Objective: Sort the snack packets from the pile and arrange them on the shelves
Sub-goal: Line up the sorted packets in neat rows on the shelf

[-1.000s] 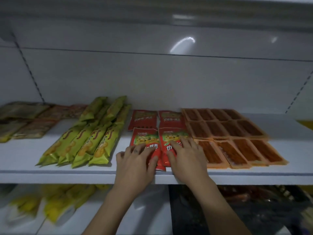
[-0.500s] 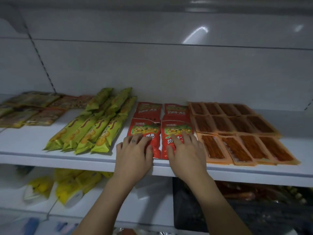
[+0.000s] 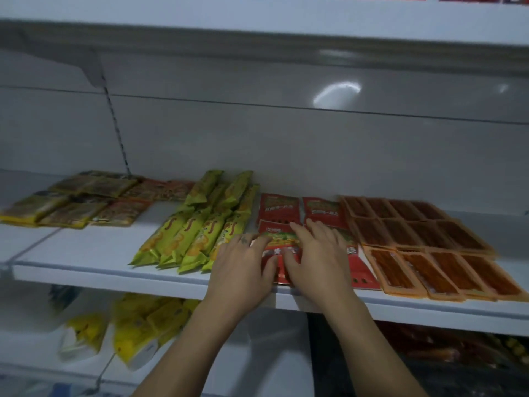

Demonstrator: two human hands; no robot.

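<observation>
Red snack packets (image 3: 279, 209) lie in two rows on the white shelf (image 3: 94, 247), in its middle. My left hand (image 3: 243, 267) lies flat with straight fingers on the left edge of the front left red packet (image 3: 282, 255). My right hand (image 3: 317, 259) presses flat across the front red packets, covering most of the right one (image 3: 362, 275). Green-yellow stick packets (image 3: 197, 227) lie fanned to the left of the red ones. Orange flat packets (image 3: 423, 242) are lined up in rows to the right.
Brown and yellow flat packets (image 3: 74, 200) lie at the shelf's far left. A lower shelf holds yellow packets (image 3: 143, 328) on the left and dark red ones (image 3: 446, 345) on the right. Another shelf (image 3: 257, 15) hangs overhead.
Both hands have drawn closer together over the front red packets; my right hand has shifted left onto the seam between them. The view has tilted up, showing the shelf above.
</observation>
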